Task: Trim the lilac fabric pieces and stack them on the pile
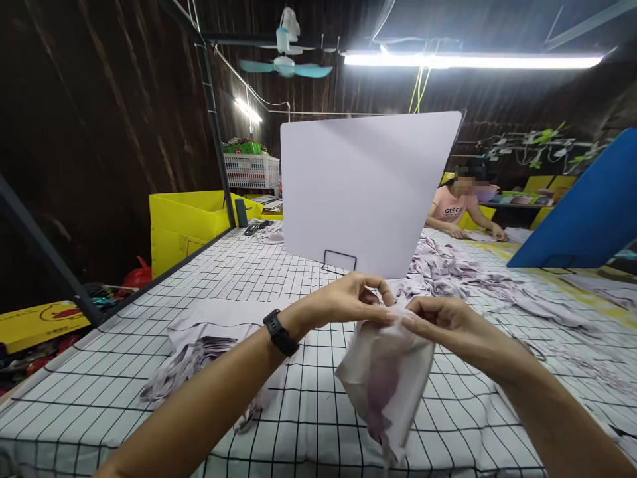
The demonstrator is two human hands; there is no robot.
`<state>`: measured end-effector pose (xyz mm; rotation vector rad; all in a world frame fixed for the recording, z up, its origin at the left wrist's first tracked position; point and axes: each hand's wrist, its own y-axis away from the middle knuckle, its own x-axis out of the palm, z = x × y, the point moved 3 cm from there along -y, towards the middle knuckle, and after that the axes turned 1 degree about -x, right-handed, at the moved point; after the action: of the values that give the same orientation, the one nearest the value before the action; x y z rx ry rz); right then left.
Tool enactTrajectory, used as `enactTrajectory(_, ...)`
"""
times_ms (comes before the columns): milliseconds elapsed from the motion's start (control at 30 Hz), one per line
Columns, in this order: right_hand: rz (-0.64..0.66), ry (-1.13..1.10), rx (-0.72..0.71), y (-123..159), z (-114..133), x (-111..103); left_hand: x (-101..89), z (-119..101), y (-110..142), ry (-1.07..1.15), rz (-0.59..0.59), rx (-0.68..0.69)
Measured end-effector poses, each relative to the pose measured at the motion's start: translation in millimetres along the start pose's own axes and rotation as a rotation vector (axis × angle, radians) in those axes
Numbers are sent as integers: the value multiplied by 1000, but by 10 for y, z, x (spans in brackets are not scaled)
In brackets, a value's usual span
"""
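Observation:
A pale piece of cloth (393,378) with a purplish patch hangs over the near part of the table, its lower end blurred. My left hand (361,299), below a black wristband, pinches its top edge between thumb and fingers. Close beside it, my right hand (442,322) grips the same edge, the two thumbs almost meeting. To the left lies a stack of pale lilac fabric pieces (209,338), partly behind my left forearm. Past my right hand a heap of similar fabric (442,265) spreads over the table.
A white board (368,192) stands upright on a wire holder ahead. Scissors (522,342) lie right of my right wrist. A blue board (582,206) leans at far right, near a person (455,206) handling fabric. Yellow bins (186,226) stand beyond the left table edge.

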<state>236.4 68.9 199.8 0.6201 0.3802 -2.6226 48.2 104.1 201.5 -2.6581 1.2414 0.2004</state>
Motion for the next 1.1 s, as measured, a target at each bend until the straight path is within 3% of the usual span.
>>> enactTrajectory(233,-118,-237,22,272,-19,-553,-240,101,302,-117,49,-72)
enactTrajectory(367,-342,-329,62,439,-105,-857,-399,146,435,-127,-8,-100)
enactTrajectory(433,-453,-317,74,507,-164,-978,-476,136,474,-138,-42,-105)
enactTrajectory(533,-485,-219,56,568,-208,-1108,-583,61,505,-210,-89,-46)
enactTrajectory(700,-466,79,73,617,-57,-1227,-702,-204,524,-489,-273,122)
enactTrajectory(800,-585,282,137,650,110,-1248,-694,-390,513,-612,-376,217)
enactTrajectory(867,-661,361,168,662,202,-1221,-668,-479,493,-555,-430,253)
enactTrajectory(1000,-780,277,149,673,287,-1150,-617,-580,483,-393,-572,313)
enactTrajectory(1100,-750,151,131,691,290,-1127,-583,-660,530,-411,-637,389)
